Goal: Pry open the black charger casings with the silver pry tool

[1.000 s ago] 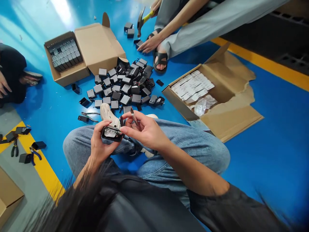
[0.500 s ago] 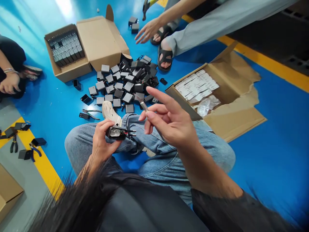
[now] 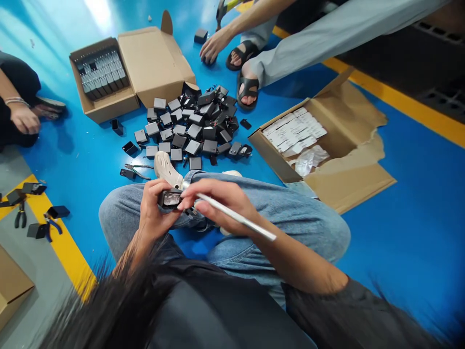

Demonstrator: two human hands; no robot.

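Note:
My left hand (image 3: 156,206) is closed around a black plug adapter (image 3: 170,198) above my lap. The adapter's case is open on one side, and something silvery shows inside. At that opening my right hand (image 3: 221,201) has its fingertips on the adapter, beside the plug prongs. A slim silver pen-shaped tool (image 3: 241,220) lies through the same hand, its rear end slanting down to the right. Its working tip is mostly hidden by the fingers.
A heap of black adapters (image 3: 194,126) lies in front of my shoe. Beyond are a carton (image 3: 109,114) of packed adapters and a torn carton (image 3: 279,160) with white pieces. Pliers (image 3: 138,172) rest near the heap. A co-worker's hand (image 3: 216,46) touches a black piece.
My right hand has come down and left to the adapter, and its tool has swung round. The co-worker's hand has lowered onto a black piece on the floor.

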